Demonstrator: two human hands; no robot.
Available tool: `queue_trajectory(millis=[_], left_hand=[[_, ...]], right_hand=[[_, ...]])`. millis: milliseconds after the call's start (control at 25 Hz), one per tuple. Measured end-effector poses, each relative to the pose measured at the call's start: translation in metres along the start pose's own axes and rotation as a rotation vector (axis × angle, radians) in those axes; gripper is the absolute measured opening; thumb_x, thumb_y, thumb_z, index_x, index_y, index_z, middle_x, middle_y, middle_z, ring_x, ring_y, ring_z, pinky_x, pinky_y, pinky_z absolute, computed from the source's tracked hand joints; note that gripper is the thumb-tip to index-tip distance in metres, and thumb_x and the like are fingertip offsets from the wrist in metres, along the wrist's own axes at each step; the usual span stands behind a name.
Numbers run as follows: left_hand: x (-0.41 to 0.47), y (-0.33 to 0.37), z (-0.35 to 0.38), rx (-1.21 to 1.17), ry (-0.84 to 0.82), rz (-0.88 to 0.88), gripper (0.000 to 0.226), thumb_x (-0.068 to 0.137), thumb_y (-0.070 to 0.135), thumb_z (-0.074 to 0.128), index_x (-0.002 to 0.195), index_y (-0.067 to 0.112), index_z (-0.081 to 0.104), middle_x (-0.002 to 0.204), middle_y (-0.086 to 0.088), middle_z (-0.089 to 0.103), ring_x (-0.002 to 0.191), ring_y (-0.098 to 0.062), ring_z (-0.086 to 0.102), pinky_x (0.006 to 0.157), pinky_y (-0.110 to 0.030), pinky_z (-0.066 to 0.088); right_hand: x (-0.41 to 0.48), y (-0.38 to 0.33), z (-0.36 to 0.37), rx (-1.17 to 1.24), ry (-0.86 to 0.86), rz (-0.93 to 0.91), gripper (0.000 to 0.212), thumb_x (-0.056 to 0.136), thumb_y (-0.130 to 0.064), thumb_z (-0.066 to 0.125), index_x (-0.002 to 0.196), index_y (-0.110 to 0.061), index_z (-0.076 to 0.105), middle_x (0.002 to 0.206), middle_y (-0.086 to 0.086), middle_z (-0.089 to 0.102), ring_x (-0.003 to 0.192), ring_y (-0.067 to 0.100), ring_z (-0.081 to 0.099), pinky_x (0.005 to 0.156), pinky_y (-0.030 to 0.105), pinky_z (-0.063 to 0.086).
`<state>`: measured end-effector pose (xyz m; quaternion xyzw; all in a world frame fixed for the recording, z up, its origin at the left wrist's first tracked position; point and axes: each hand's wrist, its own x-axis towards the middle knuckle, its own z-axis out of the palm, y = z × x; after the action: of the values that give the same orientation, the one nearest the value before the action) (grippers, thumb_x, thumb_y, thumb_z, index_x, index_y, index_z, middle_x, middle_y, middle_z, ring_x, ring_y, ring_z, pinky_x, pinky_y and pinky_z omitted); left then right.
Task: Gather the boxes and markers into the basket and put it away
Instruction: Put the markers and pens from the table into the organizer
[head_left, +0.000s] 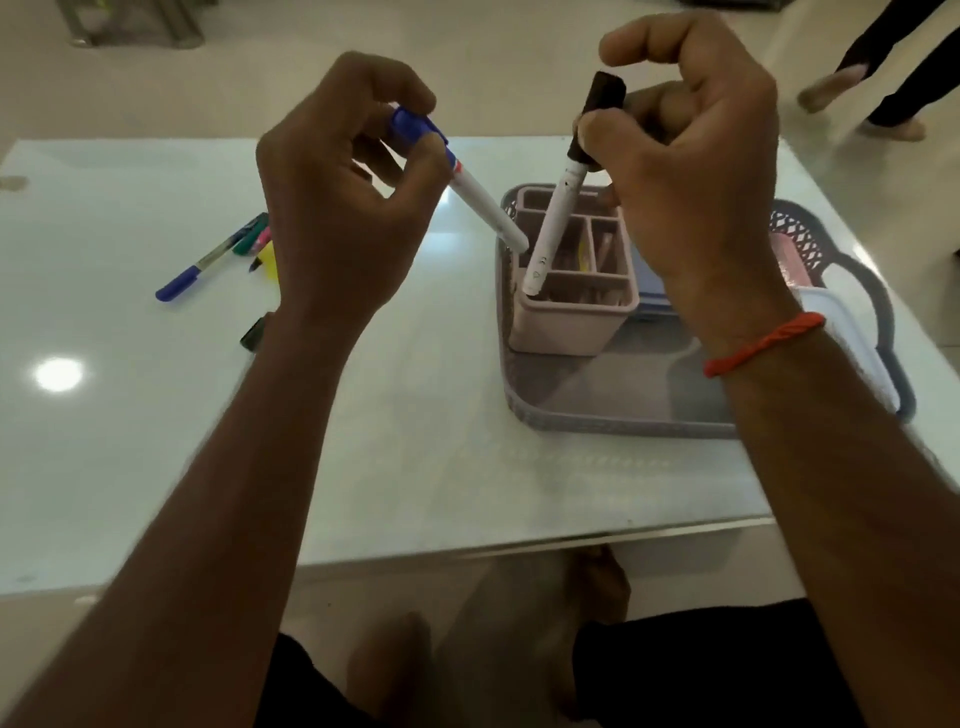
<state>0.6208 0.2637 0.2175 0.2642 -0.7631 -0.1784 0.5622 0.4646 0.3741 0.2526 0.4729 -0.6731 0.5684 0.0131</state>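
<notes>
My left hand (343, 208) pinches a white marker with a blue cap (483, 208), tilted with its tail pointing down toward the basket. My right hand (691, 171) pinches a white marker with a black cap (553, 228), whose lower end stands in a front compartment of the pink pen organiser (571, 322). The organiser sits inside the grey lattice basket (613, 421) on the white table. Flat boxes (852, 332) lie in the basket behind my right wrist, partly hidden.
Several loose pens and markers (218, 254) lie on the table at the left, with a yellow piece (269, 259) and a dark marker (254, 332) partly behind my left arm. Another person's legs (883, 78) stand on the floor at the far right. The table's front edge (519, 545) is close to my knees.
</notes>
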Motion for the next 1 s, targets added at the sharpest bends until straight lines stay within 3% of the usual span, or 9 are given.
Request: queue_trajectory(millis=[280, 600, 760, 880, 1000], left_hand=[[-0.01, 0.009, 0.048, -0.166, -0.101, 0.027, 0.016, 0.088, 0.009, 0.066, 0.103, 0.009, 0.071, 0.091, 0.001, 0.071, 0.072, -0.011, 0.064, 0.064, -0.018, 0.049], [-0.031, 0.013, 0.071, -0.178, -0.304, 0.054, 0.019, 0.09, 0.012, 0.068, 0.108, 0.01, 0.073, 0.093, 0.004, 0.069, 0.076, -0.003, 0.059, 0.071, -0.009, 0.041], [-0.044, 0.013, 0.078, -0.149, -0.457, 0.11, 0.024, 0.09, 0.015, 0.07, 0.114, 0.012, 0.072, 0.095, 0.006, 0.067, 0.08, -0.011, 0.062, 0.074, -0.015, 0.045], [-0.045, 0.014, 0.08, -0.162, -0.485, 0.064, 0.039, 0.09, 0.021, 0.07, 0.128, 0.02, 0.062, 0.099, 0.006, 0.07, 0.081, -0.012, 0.065, 0.073, -0.023, 0.053], [-0.043, 0.018, 0.079, -0.14, -0.553, 0.032, 0.056, 0.088, 0.03, 0.071, 0.139, 0.03, 0.047, 0.098, 0.011, 0.07, 0.085, -0.01, 0.066, 0.074, -0.027, 0.055]], right_hand=[[0.017, 0.028, -0.024, 0.046, 0.088, -0.083, 0.026, 0.086, -0.006, 0.063, 0.111, -0.004, 0.06, 0.089, 0.006, 0.072, 0.076, 0.013, 0.074, 0.069, 0.034, 0.06], [0.003, 0.061, -0.05, -0.038, -0.219, 0.109, 0.021, 0.083, -0.011, 0.071, 0.103, -0.011, 0.066, 0.084, 0.004, 0.075, 0.074, 0.016, 0.075, 0.07, 0.044, 0.061], [-0.002, 0.072, -0.059, -0.148, -0.423, 0.157, 0.022, 0.079, -0.013, 0.078, 0.099, -0.012, 0.069, 0.083, 0.005, 0.075, 0.075, 0.019, 0.073, 0.075, 0.043, 0.06], [0.0, 0.077, -0.07, -0.184, -0.513, 0.163, 0.023, 0.08, -0.014, 0.078, 0.1, -0.016, 0.067, 0.086, 0.001, 0.075, 0.077, 0.015, 0.072, 0.074, 0.038, 0.06], [-0.001, 0.078, -0.079, -0.244, -0.435, 0.075, 0.026, 0.082, -0.014, 0.073, 0.107, -0.016, 0.064, 0.1, -0.002, 0.071, 0.089, 0.008, 0.068, 0.077, 0.023, 0.058]])
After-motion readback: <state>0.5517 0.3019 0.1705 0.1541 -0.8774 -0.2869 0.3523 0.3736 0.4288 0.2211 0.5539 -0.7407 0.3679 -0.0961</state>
